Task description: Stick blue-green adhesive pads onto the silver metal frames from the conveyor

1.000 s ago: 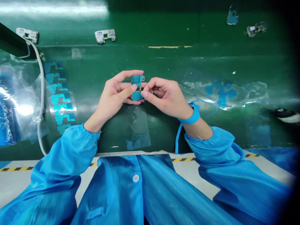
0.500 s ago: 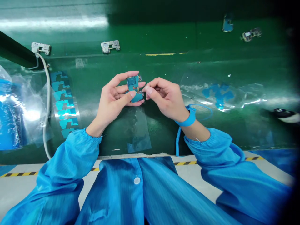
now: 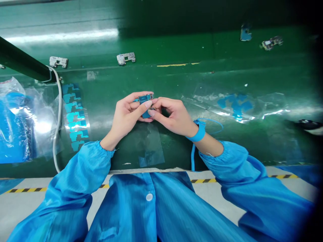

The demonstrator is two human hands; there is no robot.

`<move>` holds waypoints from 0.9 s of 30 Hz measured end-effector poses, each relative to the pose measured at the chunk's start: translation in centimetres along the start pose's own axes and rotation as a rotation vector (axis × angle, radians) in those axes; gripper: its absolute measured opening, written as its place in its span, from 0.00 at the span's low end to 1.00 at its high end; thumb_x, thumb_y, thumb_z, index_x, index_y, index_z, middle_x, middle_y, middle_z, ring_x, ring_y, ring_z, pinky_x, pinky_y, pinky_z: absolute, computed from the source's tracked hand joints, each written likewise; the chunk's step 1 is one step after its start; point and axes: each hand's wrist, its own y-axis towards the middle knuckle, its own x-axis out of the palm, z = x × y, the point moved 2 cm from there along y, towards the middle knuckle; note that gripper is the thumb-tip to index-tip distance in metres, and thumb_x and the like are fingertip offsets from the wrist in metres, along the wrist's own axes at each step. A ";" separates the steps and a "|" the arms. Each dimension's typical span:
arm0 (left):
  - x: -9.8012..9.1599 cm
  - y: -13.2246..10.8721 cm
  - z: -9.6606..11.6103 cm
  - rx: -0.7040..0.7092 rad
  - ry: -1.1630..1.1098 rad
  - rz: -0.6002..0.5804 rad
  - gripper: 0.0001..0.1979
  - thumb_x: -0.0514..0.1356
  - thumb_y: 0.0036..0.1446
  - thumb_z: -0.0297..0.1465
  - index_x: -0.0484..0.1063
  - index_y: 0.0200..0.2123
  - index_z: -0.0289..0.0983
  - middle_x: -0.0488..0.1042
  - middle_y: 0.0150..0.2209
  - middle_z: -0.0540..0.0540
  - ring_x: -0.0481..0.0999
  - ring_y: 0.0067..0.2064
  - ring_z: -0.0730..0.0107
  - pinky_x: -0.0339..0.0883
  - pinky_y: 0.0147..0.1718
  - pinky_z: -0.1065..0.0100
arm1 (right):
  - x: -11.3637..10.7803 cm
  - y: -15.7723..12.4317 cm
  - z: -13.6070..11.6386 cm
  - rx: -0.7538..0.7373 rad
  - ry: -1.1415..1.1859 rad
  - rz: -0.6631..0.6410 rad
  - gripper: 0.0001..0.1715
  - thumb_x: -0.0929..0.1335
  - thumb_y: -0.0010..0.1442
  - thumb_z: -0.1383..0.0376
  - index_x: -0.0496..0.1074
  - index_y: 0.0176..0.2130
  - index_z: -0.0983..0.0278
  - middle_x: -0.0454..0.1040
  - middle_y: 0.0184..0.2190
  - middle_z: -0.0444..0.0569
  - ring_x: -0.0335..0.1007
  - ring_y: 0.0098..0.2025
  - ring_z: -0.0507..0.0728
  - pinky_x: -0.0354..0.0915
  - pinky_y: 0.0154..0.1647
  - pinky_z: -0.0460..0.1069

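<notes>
Far to my left, a plastic bag (image 3: pixel 17 124) of blue parts lies on the green surface (image 3: pixel 176 77). My left hand (image 3: pixel 125 116) is curled nearly shut, pinching the small blue circuit board (image 3: pixel 145 99) in the air above the surface. My right hand (image 3: pixel 174 112), also nearly shut, meets the board's lower edge. A light pinch on the edges suits this work, with both wrists steady.

Bright light, white glare on the green bench (image 3: pixel 63 37) and plastic bag (image 3: pixel 41 127), dark curved right edge
</notes>
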 end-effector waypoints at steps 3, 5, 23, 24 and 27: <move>0.0 0.0 -0.3 -0.013 -0.023 -0.004 0.21 0.76 0.63 0.46 0.81 0.51 0.40 0.90 0.44 0.45 0.91 0.39 0.63 0.89 0.34 0.66 | 0.0 0.0 0.0 -0.033 -0.023 -0.001 0.22 0.76 0.71 0.51 0.71 0.32 0.59 0.68 0.26 0.42 0.60 0.29 0.54 0.59 0.32 0.52; -0.1 0.0 -0.4 -0.014 -0.048 -0.004 0.19 0.76 0.63 0.45 0.81 0.49 0.40 0.90 0.44 0.46 0.90 0.36 0.64 0.89 0.32 0.67 | 0.1 0.0 0.1 -0.040 -0.033 -0.005 0.21 0.76 0.72 0.53 0.72 0.32 0.59 0.68 0.27 0.42 0.59 0.29 0.53 0.59 0.32 0.52; -0.3 0.3 -0.8 -0.102 -0.122 0.034 0.21 0.76 0.61 0.45 0.80 0.49 0.40 0.89 0.42 0.46 0.89 0.32 0.67 0.88 0.31 0.68 | 0.3 0.0 0.6 0.080 0.048 -0.079 0.23 0.75 0.71 0.46 0.76 0.33 0.60 0.77 0.29 0.45 0.64 0.29 0.53 0.64 0.32 0.51; -0.2 0.3 -0.8 -0.099 -0.126 0.030 0.23 0.76 0.61 0.45 0.79 0.53 0.40 0.90 0.45 0.45 0.89 0.33 0.67 0.88 0.32 0.67 | 0.0 0.3 0.7 0.113 0.080 -0.094 0.24 0.76 0.70 0.45 0.77 0.34 0.60 0.77 0.29 0.45 0.66 0.29 0.53 0.65 0.32 0.51; -0.4 0.5 -0.6 -0.068 -0.125 0.057 0.30 0.73 0.65 0.46 0.74 0.65 0.43 0.87 0.59 0.41 0.91 0.36 0.64 0.88 0.34 0.68 | -2.5 2.6 1.8 0.180 0.140 -0.020 0.26 0.80 0.64 0.42 0.79 0.33 0.61 0.77 0.25 0.44 0.69 0.26 0.53 0.67 0.30 0.50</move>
